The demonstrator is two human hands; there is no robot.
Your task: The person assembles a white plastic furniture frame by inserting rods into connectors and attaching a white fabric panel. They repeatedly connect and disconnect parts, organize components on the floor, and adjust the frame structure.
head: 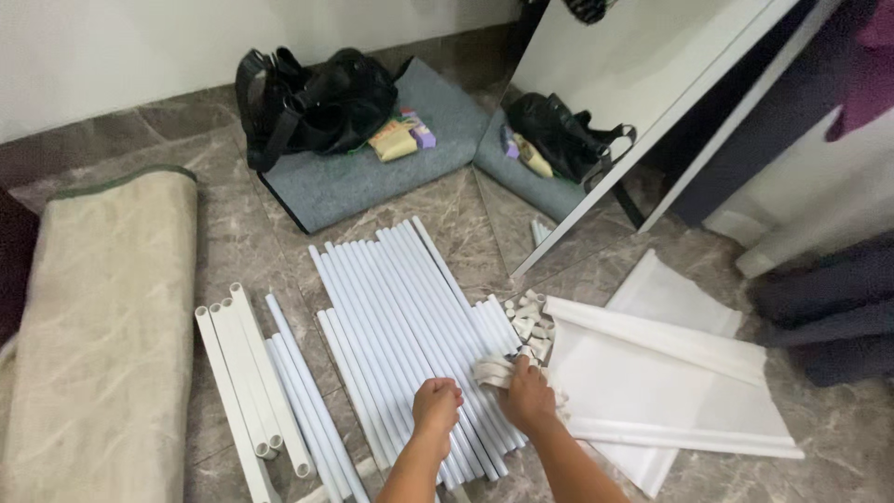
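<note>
Fingers (430, 392) of the left hand (436, 404) are curled into a loose fist that rests on top of the long white tubes (402, 317), with nothing visibly gripped inside it. Just to the right of that fist, the right hand (528, 396) is clenched around a small pale connector piece (494, 372), which pokes out toward the tubes on its left side; whether it grasps one piece or several bunched together is hard to tell from this angle.

All places below are taken from the long white tubes, which lie side by side on the grey marble floor (233, 242), fanned slightly and running away from the person. At their right edge, touching them, sits a small heap of pale plastic connectors (529, 317). Beyond that heap, further right, white panels (652, 373) lie flat on the floor with a rolled white sheet across them. Left of the tubes, a smaller group of shorter white tubes (247, 373) lies apart from the main bundle. Further left again is a rolled beige mat (102, 326). Behind the tubes, a grey mat (372, 168) carries a black bag (312, 102) and some small packets. To the right rear, a mirror (615, 102) leans against the wall and reflects the bag.
</note>
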